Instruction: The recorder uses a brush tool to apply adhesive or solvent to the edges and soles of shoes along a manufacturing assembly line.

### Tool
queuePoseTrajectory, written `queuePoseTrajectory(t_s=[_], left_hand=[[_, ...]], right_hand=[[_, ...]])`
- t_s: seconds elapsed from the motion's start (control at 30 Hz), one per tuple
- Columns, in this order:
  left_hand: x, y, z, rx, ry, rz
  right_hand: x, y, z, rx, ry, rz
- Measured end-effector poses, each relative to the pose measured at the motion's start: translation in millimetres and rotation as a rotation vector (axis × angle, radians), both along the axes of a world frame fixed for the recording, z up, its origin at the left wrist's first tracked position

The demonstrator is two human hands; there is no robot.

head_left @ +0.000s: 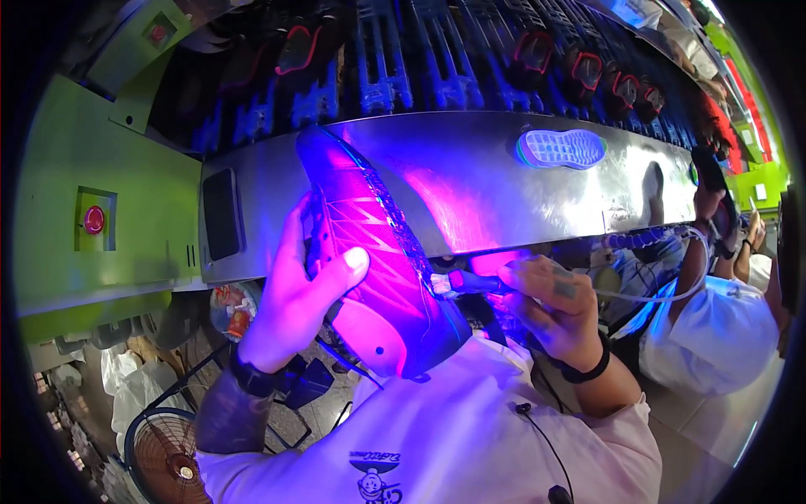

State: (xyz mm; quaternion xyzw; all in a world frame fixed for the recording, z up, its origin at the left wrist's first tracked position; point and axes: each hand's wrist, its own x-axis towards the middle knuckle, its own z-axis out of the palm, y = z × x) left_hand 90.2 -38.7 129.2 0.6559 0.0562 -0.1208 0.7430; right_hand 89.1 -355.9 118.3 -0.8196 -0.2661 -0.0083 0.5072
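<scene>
Under violet-pink light, my left hand [315, 290] grips a shoe upper [369, 244] by its side, the thumb lying across it. The shoe is tilted, its toe pointing away from me and its heel toward my chest. A zigzag pattern runs along its side. In my right hand [558, 307] is a brush [466, 283], fingers wrapped round the handle. Its bristles meet the lower edge of the shoe near the heel. Farther off, a pale shoe sole [561, 149] lies tread up on the metal table [487, 197].
A dark phone [222, 214] rests on the table's left end, beside a green machine housing with a red button [94, 220]. Beyond the table runs a rack [437, 59] bearing several dark shoes. A clear hose [655, 296] loops at right, near another person. A fan [168, 458] stands lower left.
</scene>
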Motion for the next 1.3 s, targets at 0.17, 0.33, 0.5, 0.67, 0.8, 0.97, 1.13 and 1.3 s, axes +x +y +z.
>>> queuePoseTrajectory(t_s=[0.17, 0.33, 0.5, 0.67, 0.8, 0.97, 1.13, 1.3], left_hand=[[5.0, -0.3, -4.6, -0.039, 0.010, 0.065], [5.2, -5.0, -9.1, -0.141, 0.093, 0.142], [4.1, -14.0, -9.9, -0.180, 0.157, 0.181], [2.1, -17.2, -4.8, -0.449, 0.262, 0.144], [-0.6, -19.7, -0.1, -0.579, 0.479, 0.169], [-9.4, -22.5, -2.8, -0.683, 0.435, 0.157], [-24.6, -25.3, -4.1, -1.003, 0.517, 0.038], [-40.3, -47.7, 11.4, -0.831, 0.561, 0.221]], right_hand=[[0.1, -10.0, 6.0, -0.012, 0.038, 0.021], [4.9, -15.3, 11.4, -0.052, -0.031, 0.011], [17.2, -16.8, 27.2, -0.133, -0.230, 0.022], [30.0, -13.7, 40.0, -0.160, -0.355, 0.035], [39.8, -14.0, 51.8, -0.191, -0.456, 0.053], [52.3, -15.8, 71.4, -0.155, -0.525, 0.093], [57.2, -18.2, 86.8, -0.141, -0.549, 0.113], [63.9, -24.6, 98.1, -0.139, -0.560, 0.182]])
